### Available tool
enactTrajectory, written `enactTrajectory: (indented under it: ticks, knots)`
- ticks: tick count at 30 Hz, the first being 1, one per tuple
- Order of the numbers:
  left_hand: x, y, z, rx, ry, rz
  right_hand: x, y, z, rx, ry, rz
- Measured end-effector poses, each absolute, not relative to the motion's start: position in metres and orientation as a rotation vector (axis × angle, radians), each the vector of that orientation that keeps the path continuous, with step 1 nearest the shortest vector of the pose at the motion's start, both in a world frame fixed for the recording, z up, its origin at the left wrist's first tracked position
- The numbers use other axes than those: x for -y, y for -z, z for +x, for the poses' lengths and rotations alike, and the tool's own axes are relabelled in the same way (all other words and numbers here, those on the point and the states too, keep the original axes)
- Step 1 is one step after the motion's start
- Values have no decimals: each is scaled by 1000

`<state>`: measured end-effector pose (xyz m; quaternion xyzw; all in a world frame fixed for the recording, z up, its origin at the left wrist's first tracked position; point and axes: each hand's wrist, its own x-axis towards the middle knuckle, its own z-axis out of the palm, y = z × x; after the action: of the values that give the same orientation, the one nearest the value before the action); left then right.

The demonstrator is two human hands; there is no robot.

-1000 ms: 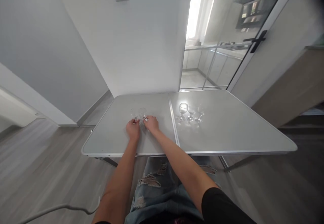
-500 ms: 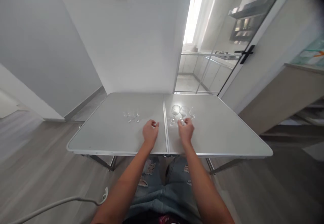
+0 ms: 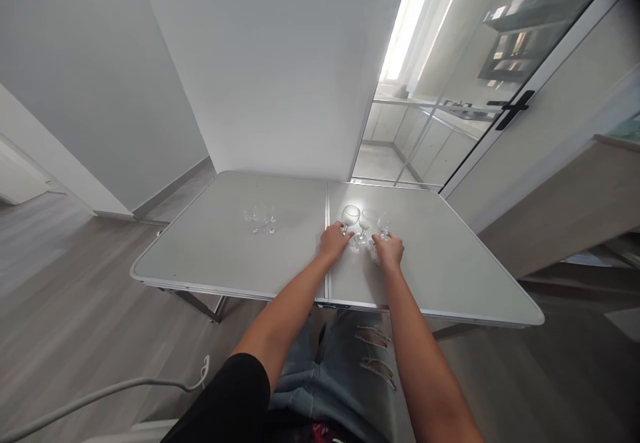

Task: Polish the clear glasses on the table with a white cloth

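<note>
Three clear stemmed wine glasses stand close together on the right half of the folding table (image 3: 295, 256). My left hand (image 3: 335, 241) has its fingers curled about the stem of the left wine glass (image 3: 351, 215). Beside it is the middle wine glass (image 3: 368, 218), between my two hands. My right hand (image 3: 391, 249) is closed low at the right wine glass (image 3: 383, 221), its fingertips near the stem and foot. A clear edge shows under those fingers, partly hidden by the hand. A group of small clear glasses (image 3: 271, 216) stands on the table's left half.
A metal seam (image 3: 327, 249) divides the tabletop. The white wall (image 3: 280, 96) rises behind it. At the right is a glass door with a black handle (image 3: 515, 109), beside a wooden shelf (image 3: 555, 203). A pale cable (image 3: 115, 386) runs at lower left.
My left hand has moved right, across the seam, to the left wine glass. My right hand has shifted right from the middle glass to the right one. The view has turned slightly.
</note>
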<state>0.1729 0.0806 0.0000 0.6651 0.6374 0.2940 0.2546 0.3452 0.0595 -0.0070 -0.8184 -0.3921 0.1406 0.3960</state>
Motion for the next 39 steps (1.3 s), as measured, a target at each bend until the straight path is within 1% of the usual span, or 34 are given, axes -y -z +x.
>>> enactTrajectory:
  ticks: [6,12,14,17,19,21,23,26,32,35,39]
  knots:
    - [-82,-1,172,-1698,-859,1832,-63,9,346,1023,-314,-2119]
    - [-55,-10,144,-1664,-1055,1801,-64,9,344,1036,-275,-2104]
    - [-37,-12,120,-1663,-1141,1822,-58,6,342,1001,-215,-2103]
    - [-7,-11,66,-1711,-1264,1795,-39,-2,337,936,-8,-2034]
    - [8,-9,25,-1832,-1268,1757,-25,-10,327,984,104,-1902]
    - [16,-7,-15,-1964,-1275,1721,-14,-20,309,1099,126,-1734]
    - [16,-7,-48,-2090,-1264,1692,-9,-28,281,1225,69,-1598]
    - [8,-7,-78,-2217,-1188,1683,-13,-35,225,1380,-126,-1533]
    - [-3,2,-96,-2291,-1042,1644,-42,-25,123,1577,-564,-1512]
    - [-5,6,-96,-2272,-1028,1626,-56,-17,100,1601,-620,-1549]
    - [-9,7,-93,-2247,-1026,1639,-69,-8,92,1607,-627,-1593]
